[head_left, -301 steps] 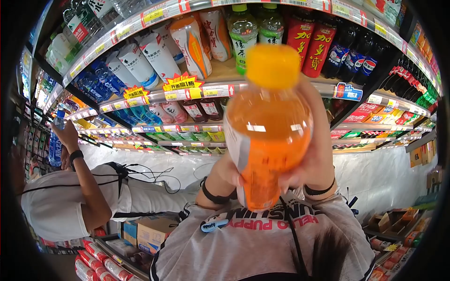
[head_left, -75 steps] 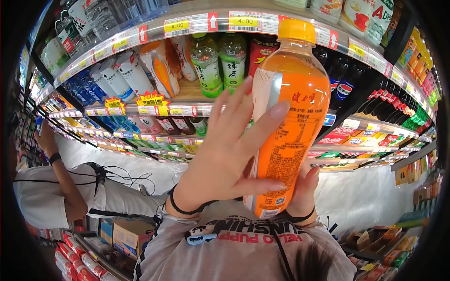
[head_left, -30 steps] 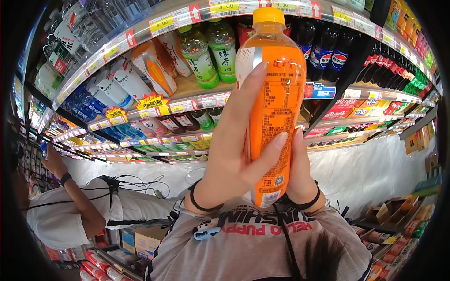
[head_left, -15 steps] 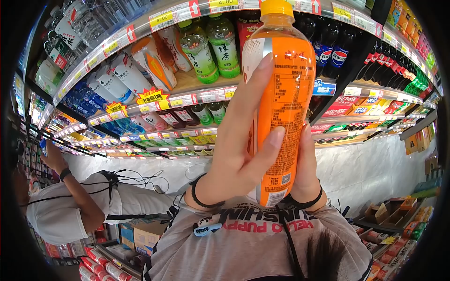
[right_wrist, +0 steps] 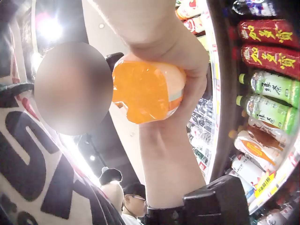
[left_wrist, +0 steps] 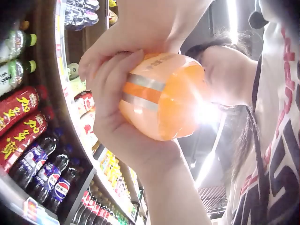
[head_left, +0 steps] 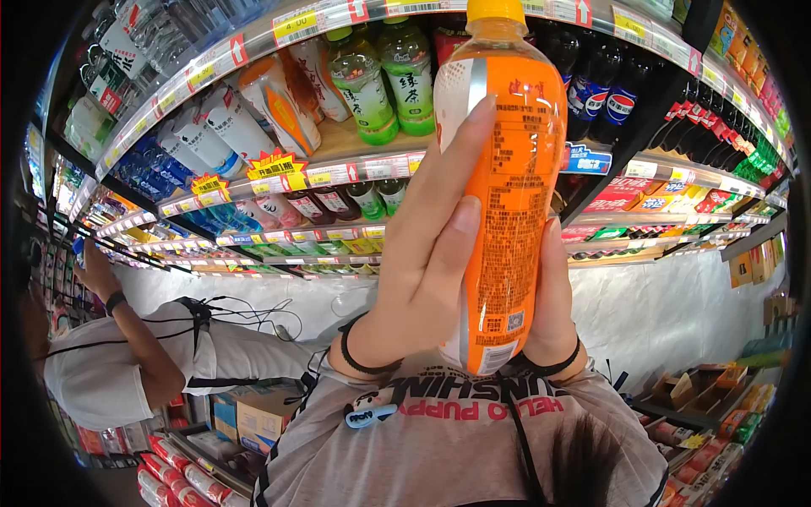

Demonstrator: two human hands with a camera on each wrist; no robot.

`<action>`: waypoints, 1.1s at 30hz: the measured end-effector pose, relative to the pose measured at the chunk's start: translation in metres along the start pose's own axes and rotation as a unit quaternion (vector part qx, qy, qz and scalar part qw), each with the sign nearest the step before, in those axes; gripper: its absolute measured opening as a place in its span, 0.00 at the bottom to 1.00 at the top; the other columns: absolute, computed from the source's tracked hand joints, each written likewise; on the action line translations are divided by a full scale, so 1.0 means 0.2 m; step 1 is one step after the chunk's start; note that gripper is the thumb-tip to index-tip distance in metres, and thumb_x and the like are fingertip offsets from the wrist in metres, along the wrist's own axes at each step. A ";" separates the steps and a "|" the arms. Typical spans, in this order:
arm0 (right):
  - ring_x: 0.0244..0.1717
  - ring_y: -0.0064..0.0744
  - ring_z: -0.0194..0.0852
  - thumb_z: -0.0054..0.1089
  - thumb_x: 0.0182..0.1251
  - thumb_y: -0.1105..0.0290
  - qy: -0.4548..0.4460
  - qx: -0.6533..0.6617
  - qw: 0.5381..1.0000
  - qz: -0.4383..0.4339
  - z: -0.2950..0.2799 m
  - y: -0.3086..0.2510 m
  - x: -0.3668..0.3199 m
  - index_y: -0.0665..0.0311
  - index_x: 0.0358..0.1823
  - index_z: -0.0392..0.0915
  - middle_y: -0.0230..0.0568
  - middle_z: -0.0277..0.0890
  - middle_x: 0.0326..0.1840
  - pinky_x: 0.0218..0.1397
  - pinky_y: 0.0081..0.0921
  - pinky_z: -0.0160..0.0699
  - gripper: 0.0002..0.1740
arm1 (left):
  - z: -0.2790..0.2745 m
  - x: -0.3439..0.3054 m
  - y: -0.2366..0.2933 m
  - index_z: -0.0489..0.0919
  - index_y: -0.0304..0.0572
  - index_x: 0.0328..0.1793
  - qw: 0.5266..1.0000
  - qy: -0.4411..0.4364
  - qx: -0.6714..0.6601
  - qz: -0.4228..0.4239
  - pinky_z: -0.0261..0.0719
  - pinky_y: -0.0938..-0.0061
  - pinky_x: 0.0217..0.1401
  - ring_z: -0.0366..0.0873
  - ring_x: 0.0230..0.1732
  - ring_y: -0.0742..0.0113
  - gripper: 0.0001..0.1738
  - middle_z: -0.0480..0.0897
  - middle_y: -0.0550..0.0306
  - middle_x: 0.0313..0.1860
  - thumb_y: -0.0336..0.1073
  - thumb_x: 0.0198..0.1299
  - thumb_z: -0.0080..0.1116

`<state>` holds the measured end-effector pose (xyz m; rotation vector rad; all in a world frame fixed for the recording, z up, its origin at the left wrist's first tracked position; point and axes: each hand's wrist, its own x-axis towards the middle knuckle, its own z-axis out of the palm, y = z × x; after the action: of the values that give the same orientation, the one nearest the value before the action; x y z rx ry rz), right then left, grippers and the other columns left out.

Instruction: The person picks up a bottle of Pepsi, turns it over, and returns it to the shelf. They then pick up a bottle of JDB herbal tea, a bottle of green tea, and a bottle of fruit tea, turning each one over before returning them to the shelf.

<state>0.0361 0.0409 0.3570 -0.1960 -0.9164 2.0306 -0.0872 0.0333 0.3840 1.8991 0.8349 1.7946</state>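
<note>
An orange bottle with a yellow cap is held up, cap at the top, its printed back label facing the head view. My left hand grips its left side, one finger reaching up along the label edge and the thumb lying below it. Against the lower right side is my right hand, thumb pointing up; its other fingers are hidden behind the bottle in this view. Both wrist views show the underside of the bottle between the two hands, with fingers curled round it.
Drink shelves curve across the front, with green tea bottles and cola bottles. At the left, another person in a white shirt reaches to a shelf. Cartons and red packages sit at lower left.
Ten seconds ago the bottle's cap tilted toward the head camera; now its back label faces it. Since half a second ago, my left thumb has shifted up and left, off the printed text.
</note>
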 end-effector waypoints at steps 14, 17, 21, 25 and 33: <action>0.58 0.32 0.65 0.30 0.71 0.49 -0.046 0.032 0.998 0.031 0.04 0.00 0.10 0.66 0.64 0.54 0.44 0.63 0.61 0.61 0.28 0.65 0.31 | -0.05 0.01 0.00 0.54 0.29 0.69 0.998 0.059 -0.027 -0.005 0.47 0.71 0.69 0.53 0.70 0.58 0.26 0.57 0.46 0.69 0.31 0.64 0.34; 0.59 0.31 0.65 0.30 0.71 0.49 -0.055 0.040 0.997 0.030 0.03 0.02 0.11 0.65 0.65 0.54 0.44 0.62 0.61 0.61 0.28 0.65 0.31 | -0.07 0.02 -0.01 0.54 0.29 0.69 0.998 0.059 -0.010 0.003 0.47 0.71 0.69 0.53 0.70 0.58 0.27 0.57 0.46 0.69 0.32 0.64 0.34; 0.60 0.30 0.64 0.30 0.71 0.48 -0.042 0.038 0.998 0.035 0.04 0.03 0.12 0.65 0.65 0.54 0.43 0.61 0.62 0.62 0.28 0.64 0.31 | -0.08 0.01 -0.02 0.54 0.29 0.68 0.998 0.059 0.015 0.005 0.47 0.70 0.69 0.53 0.70 0.57 0.27 0.57 0.46 0.69 0.34 0.65 0.34; 0.61 0.31 0.62 0.33 0.70 0.50 -0.049 -0.033 0.998 0.025 0.01 0.04 0.14 0.67 0.65 0.54 0.44 0.61 0.62 0.63 0.28 0.61 0.31 | -0.11 -0.01 -0.02 0.51 0.29 0.69 0.995 0.041 0.088 -0.004 0.49 0.68 0.69 0.53 0.70 0.53 0.29 0.57 0.43 0.69 0.32 0.63 0.39; 0.54 0.31 0.68 0.57 0.59 0.70 0.010 -0.400 0.905 -0.143 -0.08 0.18 0.31 0.73 0.61 0.56 0.49 0.68 0.54 0.58 0.26 0.64 0.31 | -0.23 -0.10 -0.02 0.40 0.29 0.70 0.967 0.047 0.195 -0.159 0.67 0.65 0.52 0.68 0.53 0.45 0.40 0.65 0.36 0.58 0.35 0.60 0.49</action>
<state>-0.0177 0.0839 0.3336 -0.4914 -1.6233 1.2856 -0.1326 0.0178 0.3716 1.7746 1.5281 1.6180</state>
